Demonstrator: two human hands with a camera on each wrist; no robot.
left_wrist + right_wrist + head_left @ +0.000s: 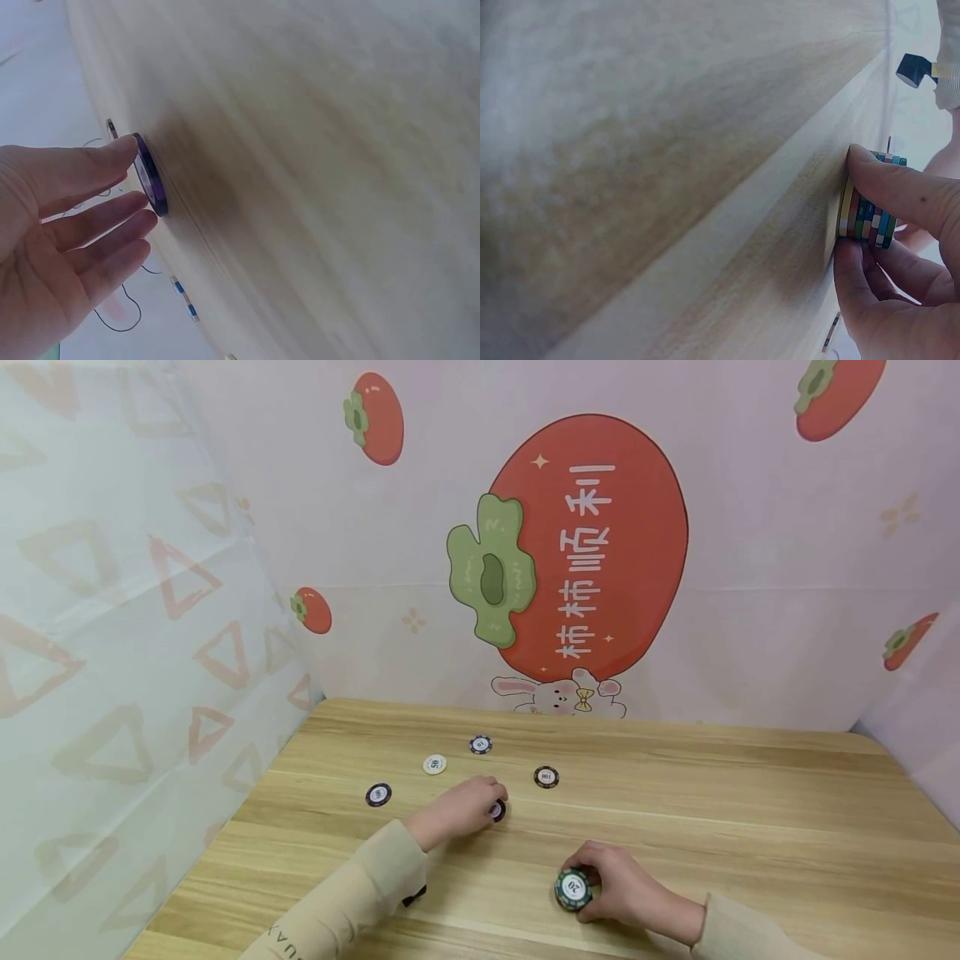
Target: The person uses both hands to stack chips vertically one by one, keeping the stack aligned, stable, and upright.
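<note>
Chip stack (pixel 573 889) held in R hand (pixel 622 887), lower centre-right of head frame. Grip clamped on stack: thumb set along one side, fingers bent round the other (clear in R wrist view). Stack stood approx. upright, axis running up from bench (pixel 750 827); wider across than tall, so no long axis upward. Top face green, marked 20, turned up twd head cam, numeral slanted. Layers seen edge-on in R wrist view: yellow nearest bench, then red, green, blue etc. Contact w/ bench can't be told for certain.

Purple chip (pixel 152 180) found under L hand (pixel 463 806), nr centre of head frame, partly hidden by fingers. Chip seen approx. flat, pale face turned up off bench, thin edge shown to L wrist cam. Thumb placed at one end of rim, fingertips at the other; whether pinched or only touched can't be told.

Other chips laid flat, spaced apart, beyond L hand: dark chip (pixel 378 794) at far left of group, white chip (pixel 434 764), blue chip (pixel 481 744) at top, black chip (pixel 547 777) marked 100 at right. Backdrop cloth (pixel 735 643) hung behind, printed w/ large red fruit, upper centre.
</note>
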